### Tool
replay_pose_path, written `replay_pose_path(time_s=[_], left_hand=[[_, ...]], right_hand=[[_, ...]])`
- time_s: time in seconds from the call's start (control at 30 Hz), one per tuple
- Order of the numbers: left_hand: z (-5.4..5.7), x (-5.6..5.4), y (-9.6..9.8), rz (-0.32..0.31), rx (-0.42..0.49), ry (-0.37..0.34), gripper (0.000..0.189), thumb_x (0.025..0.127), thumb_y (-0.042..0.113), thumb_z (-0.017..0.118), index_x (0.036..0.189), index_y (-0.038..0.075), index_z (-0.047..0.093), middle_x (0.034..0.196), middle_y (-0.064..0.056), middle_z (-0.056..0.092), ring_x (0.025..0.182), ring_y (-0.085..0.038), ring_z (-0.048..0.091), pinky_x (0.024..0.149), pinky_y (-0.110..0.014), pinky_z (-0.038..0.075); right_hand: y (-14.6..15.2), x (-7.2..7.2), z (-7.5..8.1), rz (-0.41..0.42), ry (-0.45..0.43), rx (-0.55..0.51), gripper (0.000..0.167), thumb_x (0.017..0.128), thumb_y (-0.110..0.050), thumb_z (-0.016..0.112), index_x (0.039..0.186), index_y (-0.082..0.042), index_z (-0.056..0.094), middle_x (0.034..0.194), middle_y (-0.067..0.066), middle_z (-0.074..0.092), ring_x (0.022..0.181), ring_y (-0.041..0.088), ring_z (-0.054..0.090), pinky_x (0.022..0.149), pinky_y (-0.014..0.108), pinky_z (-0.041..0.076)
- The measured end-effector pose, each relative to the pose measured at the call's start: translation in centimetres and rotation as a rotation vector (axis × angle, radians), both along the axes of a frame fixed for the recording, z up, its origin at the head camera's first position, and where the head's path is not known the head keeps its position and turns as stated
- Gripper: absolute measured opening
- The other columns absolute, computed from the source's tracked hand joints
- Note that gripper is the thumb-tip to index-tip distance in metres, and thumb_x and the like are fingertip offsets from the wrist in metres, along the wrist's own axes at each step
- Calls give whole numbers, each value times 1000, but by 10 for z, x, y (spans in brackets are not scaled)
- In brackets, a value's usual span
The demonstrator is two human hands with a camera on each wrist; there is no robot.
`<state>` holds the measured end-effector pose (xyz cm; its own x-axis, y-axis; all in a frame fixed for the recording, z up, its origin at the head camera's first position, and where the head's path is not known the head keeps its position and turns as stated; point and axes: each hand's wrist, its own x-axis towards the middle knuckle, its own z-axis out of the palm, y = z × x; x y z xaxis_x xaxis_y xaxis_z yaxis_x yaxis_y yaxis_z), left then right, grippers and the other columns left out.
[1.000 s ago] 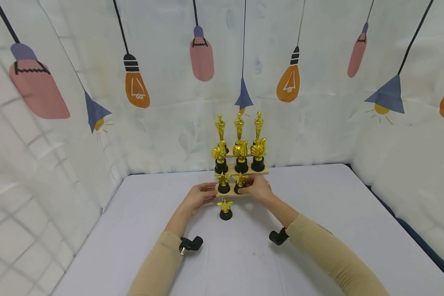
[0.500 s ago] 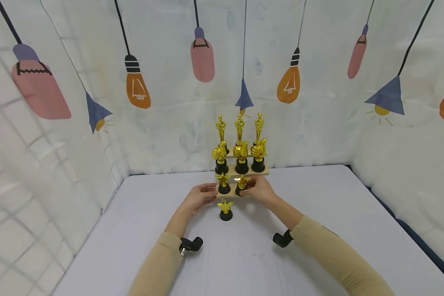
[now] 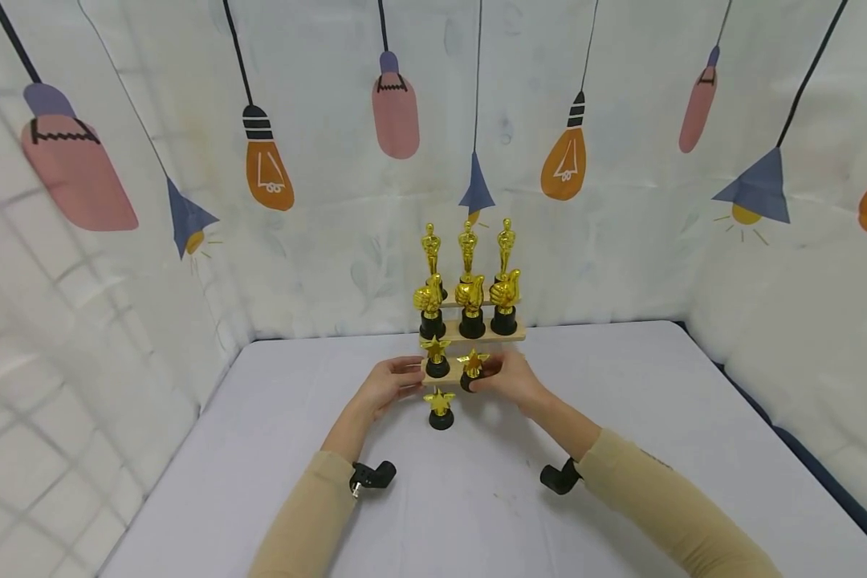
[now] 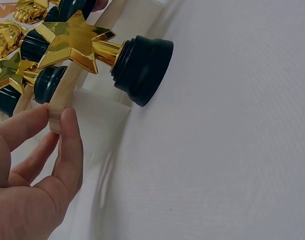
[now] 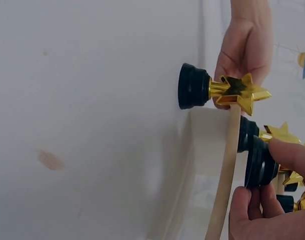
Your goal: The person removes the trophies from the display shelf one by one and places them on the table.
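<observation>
Right of your left hand (image 3: 388,382), which pinches the pale wooden shelf (image 4: 65,92), your right hand (image 3: 511,379) holds a gold-star, black-based, plastic-looking trophy (image 3: 473,363); probably light, stiff, slippery: grip its base (image 5: 261,162).

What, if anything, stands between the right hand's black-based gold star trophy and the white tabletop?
The pale wooden shelf board, apparently just below the black-based gold star trophy in the right hand. Past its front edge, nothing visible; a second gold star trophy stands on the white tabletop, off left.
</observation>
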<state>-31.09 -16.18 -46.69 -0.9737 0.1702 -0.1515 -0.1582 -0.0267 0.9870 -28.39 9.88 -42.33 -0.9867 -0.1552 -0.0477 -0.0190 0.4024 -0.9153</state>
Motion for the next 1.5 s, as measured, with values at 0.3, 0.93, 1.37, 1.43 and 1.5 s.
replay_pose_path(time_s=[0.3, 0.93, 1.37, 1.43, 1.5], left_hand=[[0, -1, 1, 3, -3, 1, 45, 98, 1, 68, 141, -4, 56, 132, -21, 60, 106, -25, 67, 93, -36, 59], [2, 0, 0, -3, -30, -9, 45, 99, 1, 68, 142, -3, 56, 134, -22, 59, 106, -25, 67, 94, -36, 58], [0, -2, 0, -11, 7, 1, 47, 98, -1, 68, 143, -4, 54, 134, -22, 59, 105, -24, 68, 94, -36, 58], [-1, -2, 0, -10, 3, 2, 47, 98, 0, 68, 143, -4, 55, 134, -22, 60, 104, -24, 68, 94, -35, 58], [-1, -2, 0, -10, 3, 2, 47, 98, 0, 68, 143, -5, 55, 134, -23, 59, 104, -24, 68, 93, -36, 58]], right_hand=[[2, 8, -7, 3, 5, -65, 39, 79, -1, 87, 113, 6, 69, 104, 13, 69, 96, 25, 63, 82, 32, 57], [2, 26, -20, -2, -50, -97, 39, 79, 0, 87, 113, 5, 69, 102, 11, 69, 94, 23, 63, 82, 32, 58], [3, 31, -34, -13, -62, -140, 41, 76, 6, 87, 112, 9, 68, 105, 14, 69, 95, 24, 63, 80, 33, 58], [3, 31, -37, -22, -69, -144, 42, 76, 7, 86, 114, 9, 67, 107, 15, 69, 97, 25, 64, 82, 33, 58], [2, 31, -40, -33, -81, -134, 43, 75, 7, 87, 114, 9, 67, 108, 15, 69, 99, 25, 64, 84, 34, 58]])
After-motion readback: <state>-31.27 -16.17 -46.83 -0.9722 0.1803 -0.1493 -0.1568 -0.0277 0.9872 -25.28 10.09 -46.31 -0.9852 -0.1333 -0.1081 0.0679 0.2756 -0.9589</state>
